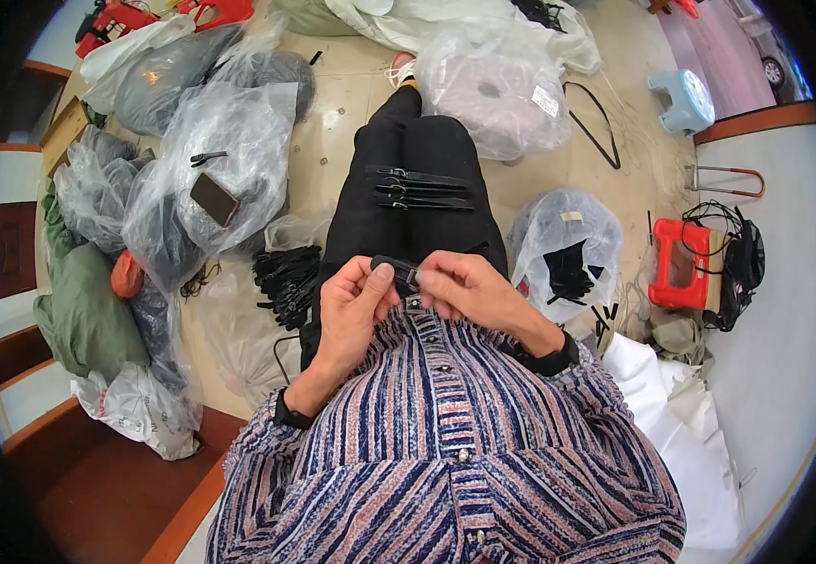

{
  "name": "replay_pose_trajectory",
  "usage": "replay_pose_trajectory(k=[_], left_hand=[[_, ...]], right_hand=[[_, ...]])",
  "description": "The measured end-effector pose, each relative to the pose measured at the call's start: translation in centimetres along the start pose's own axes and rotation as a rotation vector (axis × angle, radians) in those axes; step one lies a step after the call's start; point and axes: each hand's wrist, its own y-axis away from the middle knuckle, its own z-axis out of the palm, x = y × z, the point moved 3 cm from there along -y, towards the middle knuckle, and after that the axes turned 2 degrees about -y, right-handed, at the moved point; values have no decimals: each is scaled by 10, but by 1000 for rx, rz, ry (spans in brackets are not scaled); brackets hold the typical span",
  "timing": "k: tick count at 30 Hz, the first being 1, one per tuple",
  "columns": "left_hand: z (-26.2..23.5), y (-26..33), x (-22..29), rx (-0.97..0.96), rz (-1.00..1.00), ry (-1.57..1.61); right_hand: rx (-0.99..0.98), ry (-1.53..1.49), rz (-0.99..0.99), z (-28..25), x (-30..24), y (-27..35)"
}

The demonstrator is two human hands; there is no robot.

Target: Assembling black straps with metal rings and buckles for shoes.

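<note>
Both of my hands meet just above my lap, closed on one short black buckle strap [393, 270]. My left hand [349, 303] pinches its left part between thumb and fingers. At the small metal buckle, the fingers of my right hand [475, 293] are pressed together and partly cover it. Several similar black straps [427, 191] with metal buckles lie crosswise on my thighs, beyond the hands. Left of my legs is a heap of black straps [286, 282]. On the right, a clear plastic bag [600, 226] holds more black strips [569, 273].
A phone [214, 199] and a small black clip-like tool [209, 157] rest on plastic-wrapped bundles at left. Ahead sits a large clear bag [492, 94]. To the right are a blue stool [682, 101], a red plastic case [680, 268] and white sheeting [680, 442].
</note>
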Motion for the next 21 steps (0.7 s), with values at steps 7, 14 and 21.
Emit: replay_pose_trajectory(k=[7, 14, 21], left_hand=[[7, 10, 7, -28, 463, -632], [-24, -45, 6, 76, 42, -355], [-24, -99, 10, 218, 407, -807]], right_hand=[[149, 452, -165, -4, 3, -2], [235, 536, -179, -33, 0, -14], [664, 1031, -240, -46, -14, -48]])
